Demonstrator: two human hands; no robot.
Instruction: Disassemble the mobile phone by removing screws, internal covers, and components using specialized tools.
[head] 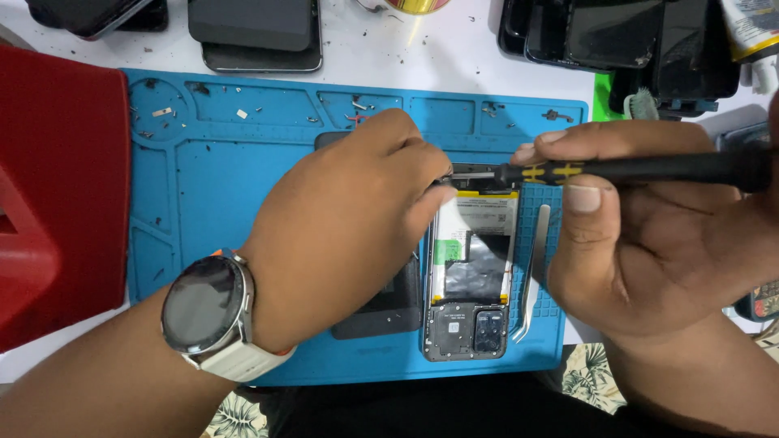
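Observation:
An opened smartphone (469, 268) lies back-up on a blue repair mat (203, 195), its battery and camera module exposed. My left hand (349, 219), with a round watch on a white strap at the wrist, rests over the phone's left side, fingertips pinched at its top edge. My right hand (641, 227) grips a black screwdriver (633, 169) with yellow marks, held level, its tip at the phone's top edge next to my left fingertips. A dark flat panel (381, 312) lies partly under my left hand.
Metal tweezers (533, 272) lie on the mat right of the phone. Small screws and scraps sit in the mat's upper trays (162, 113). Several dark phones and screens (256, 32) lie along the far edge. A red object (57, 186) stands at left.

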